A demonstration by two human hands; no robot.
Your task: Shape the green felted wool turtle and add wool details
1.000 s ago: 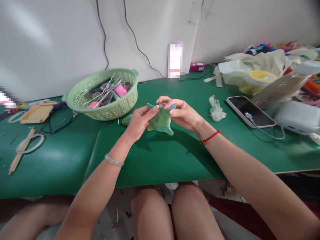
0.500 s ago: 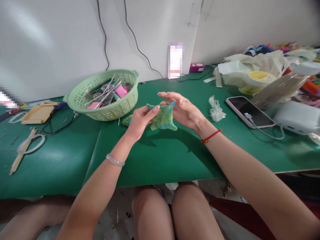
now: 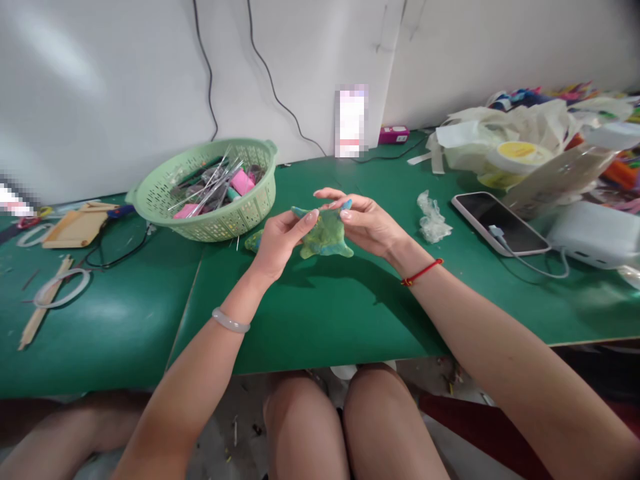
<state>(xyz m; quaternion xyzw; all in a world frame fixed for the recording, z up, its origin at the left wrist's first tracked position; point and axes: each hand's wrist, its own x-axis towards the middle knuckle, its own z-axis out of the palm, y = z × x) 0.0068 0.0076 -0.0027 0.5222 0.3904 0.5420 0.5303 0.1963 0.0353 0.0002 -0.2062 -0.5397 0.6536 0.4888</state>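
A small figure (image 3: 326, 233), mottled green, yellow and blue, is held just above the green table, with stubby limb-like points at its corners. My left hand (image 3: 281, 245) is closed round its left side, thumb lying across the top. Another mottled green part (image 3: 253, 241) shows left of that hand; its join with the rest is hidden. From the right, my right hand (image 3: 373, 225) pinches the blue upper right point between thumb and fingers, its other fingers stretched out behind.
A green basket (image 3: 220, 223) of metal rods and pink pieces stands behind on the left. Crumpled clear plastic (image 3: 434, 220), a cabled phone (image 3: 500, 223) and a white box (image 3: 597, 233) lie right. Wooden strips (image 3: 45, 307) and a ring (image 3: 83, 293) lie far left.
My right hand's thumb and fingers have closed on the blue upper right point, where they were spread apart beside it. My left hand keeps its hold, almost unmoved.
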